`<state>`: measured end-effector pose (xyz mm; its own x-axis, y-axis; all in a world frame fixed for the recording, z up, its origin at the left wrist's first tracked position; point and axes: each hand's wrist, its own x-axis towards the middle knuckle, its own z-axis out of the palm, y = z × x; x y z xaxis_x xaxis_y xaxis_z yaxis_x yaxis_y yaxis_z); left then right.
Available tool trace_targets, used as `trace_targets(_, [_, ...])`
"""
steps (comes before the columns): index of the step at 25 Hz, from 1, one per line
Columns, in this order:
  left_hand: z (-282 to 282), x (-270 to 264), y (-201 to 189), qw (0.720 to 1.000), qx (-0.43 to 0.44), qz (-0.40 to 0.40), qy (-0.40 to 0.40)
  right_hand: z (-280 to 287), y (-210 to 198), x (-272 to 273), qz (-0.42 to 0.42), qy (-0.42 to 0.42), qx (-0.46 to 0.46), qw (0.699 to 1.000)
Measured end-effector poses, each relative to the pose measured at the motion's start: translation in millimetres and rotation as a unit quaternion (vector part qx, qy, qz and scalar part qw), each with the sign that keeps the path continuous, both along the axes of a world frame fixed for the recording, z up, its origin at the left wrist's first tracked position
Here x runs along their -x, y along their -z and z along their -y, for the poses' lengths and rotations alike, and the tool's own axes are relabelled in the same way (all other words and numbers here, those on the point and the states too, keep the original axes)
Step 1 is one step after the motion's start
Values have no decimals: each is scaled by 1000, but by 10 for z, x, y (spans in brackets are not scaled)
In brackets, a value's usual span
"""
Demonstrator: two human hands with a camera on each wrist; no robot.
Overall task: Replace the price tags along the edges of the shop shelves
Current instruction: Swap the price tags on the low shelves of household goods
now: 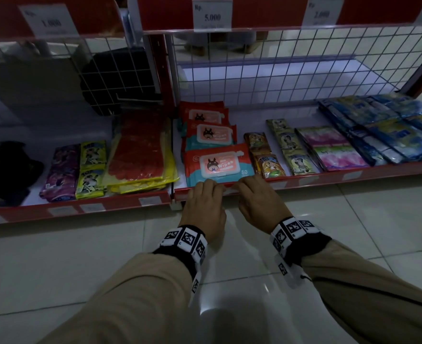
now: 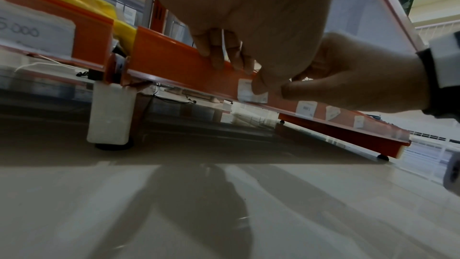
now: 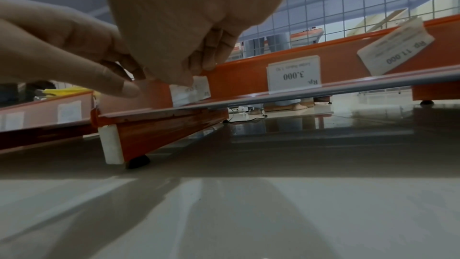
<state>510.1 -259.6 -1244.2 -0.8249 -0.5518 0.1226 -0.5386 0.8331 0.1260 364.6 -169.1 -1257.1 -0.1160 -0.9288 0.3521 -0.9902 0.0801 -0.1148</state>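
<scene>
A small white price tag (image 1: 229, 190) sits in the red edge strip (image 1: 329, 178) of the bottom shelf, between my two hands. My left hand (image 1: 206, 192) hooks its fingers over the strip's top. In the left wrist view its thumb (image 2: 260, 86) presses on the front of the tag (image 2: 248, 95). My right hand (image 1: 252, 192) holds the same tag from the right. In the right wrist view its thumb (image 3: 179, 78) lies on the tag (image 3: 199, 91), and its fingers curl behind the rail's top. The tag's print is partly hidden by both thumbs.
A wet wipes pack (image 1: 218, 163) lies just behind my hands, with snack sachets (image 1: 269, 167) to the right. More tags sit along the strip: a 3.000 tag (image 3: 293, 75) and a tilted one (image 3: 395, 54). The shelf foot (image 2: 109, 113) stands on the tiled floor (image 1: 354, 219).
</scene>
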Motion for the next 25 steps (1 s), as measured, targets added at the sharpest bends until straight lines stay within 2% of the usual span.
trace_targets(11, [41, -1, 15, 1000, -8, 0, 13, 68, -39, -45, -18, 15, -19, 1000])
trace_targets(15, [41, 16, 24, 1000, -13, -4, 5, 110, -55, -59, 6, 44, -19, 999])
trace_targets(19, [87, 18, 25, 999, -35, -11, 13, 139, -97, -38, 3, 45, -61, 997])
trace_targets(20, [99, 12, 29, 999, -38, -12, 17, 150, -115, -22, 22, 47, -69, 996])
trace_targets(22, [134, 1, 27, 997, -62, -44, 19, 175, -173, 23, 113, 50, -50, 991])
trace_targets(25, [206, -1, 13, 983, -130, -131, 10, 185, -245, 83, 299, 78, 22, 951])
